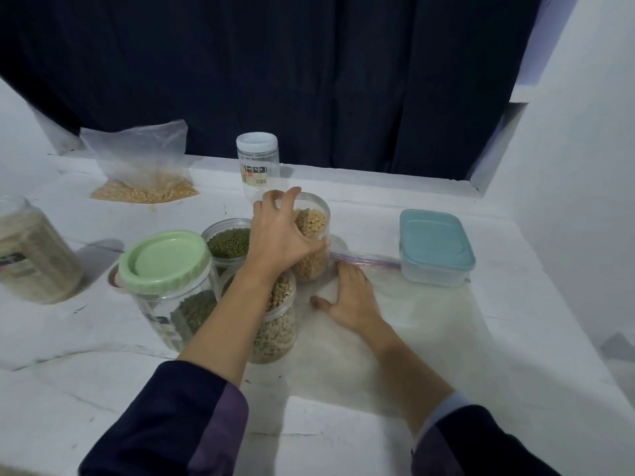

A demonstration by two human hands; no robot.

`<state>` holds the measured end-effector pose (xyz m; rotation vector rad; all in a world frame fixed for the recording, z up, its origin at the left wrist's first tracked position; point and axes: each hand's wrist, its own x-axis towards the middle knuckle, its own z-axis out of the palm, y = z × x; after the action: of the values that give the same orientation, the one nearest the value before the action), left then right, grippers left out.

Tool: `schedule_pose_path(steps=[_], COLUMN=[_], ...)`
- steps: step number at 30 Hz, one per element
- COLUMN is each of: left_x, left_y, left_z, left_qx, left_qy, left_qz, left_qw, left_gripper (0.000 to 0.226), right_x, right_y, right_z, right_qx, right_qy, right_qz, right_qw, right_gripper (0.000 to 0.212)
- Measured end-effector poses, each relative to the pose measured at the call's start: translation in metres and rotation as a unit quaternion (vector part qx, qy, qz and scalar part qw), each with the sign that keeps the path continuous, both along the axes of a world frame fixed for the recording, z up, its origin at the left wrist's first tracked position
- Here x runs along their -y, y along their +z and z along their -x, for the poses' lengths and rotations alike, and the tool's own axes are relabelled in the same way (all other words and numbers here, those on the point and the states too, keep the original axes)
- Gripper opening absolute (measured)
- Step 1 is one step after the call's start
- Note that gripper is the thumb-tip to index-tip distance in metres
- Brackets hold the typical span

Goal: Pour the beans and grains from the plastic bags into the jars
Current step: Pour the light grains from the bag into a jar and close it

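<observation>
1. Clear round plastic jar of pale yellow beans (312, 242): open-topped, standing mid-counter. The left hand (280, 235) grips it from above, fingers (292, 195) curled over the rim and thumb against the wall, probably to steady or shift it.
2. Flat clear zip-top plastic bag (395, 297): apparently empty, lying on the white counter (515, 338) just right of that jar. The right hand (350, 300) rests flat on it, fingers spread and holding nothing, likely pinning it in place.
3. Clear jar of green beans (230, 242), open, touching item 1's left side.
4. Clear jar of tan grains (278, 324), partly under the left forearm.
5. Green-lidded clear jar (165, 262), closed.
6. White-lidded empty jar (257, 166) at the back, probably awaiting filling.
7. Open plastic bag of yellow grain (144, 187), back left, not yet poured.
8. Blue-lidded rectangular box (436, 249), right.
</observation>
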<state>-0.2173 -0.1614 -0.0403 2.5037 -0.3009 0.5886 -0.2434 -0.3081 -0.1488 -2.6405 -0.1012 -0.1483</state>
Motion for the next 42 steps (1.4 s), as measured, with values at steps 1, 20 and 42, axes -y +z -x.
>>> schedule_pose_path(steps=[1, 20, 42], left_x=[0.001, 0.004, -0.167], left_y=[0.000, 0.001, 0.128], left_z=[0.001, -0.003, -0.021], left_qx=[-0.017, -0.070, -0.003], left_qy=[-0.004, -0.041, -0.085], left_qz=[-0.027, -0.054, 0.138], left_qw=[0.999, 0.995, 0.987], left_gripper=[0.099, 0.051, 0.026], right_x=[0.000, -0.009, -0.207], right_y=[0.000, 0.011, 0.242], right_z=[0.000, 0.004, -0.031], right_qx=[0.000, 0.079, 0.168], right_qy=[-0.002, -0.033, -0.042], right_qz=[-0.006, 0.093, 0.023], right_qw=[1.000, 0.992, 0.985], right_gripper=[0.096, 0.043, 0.020])
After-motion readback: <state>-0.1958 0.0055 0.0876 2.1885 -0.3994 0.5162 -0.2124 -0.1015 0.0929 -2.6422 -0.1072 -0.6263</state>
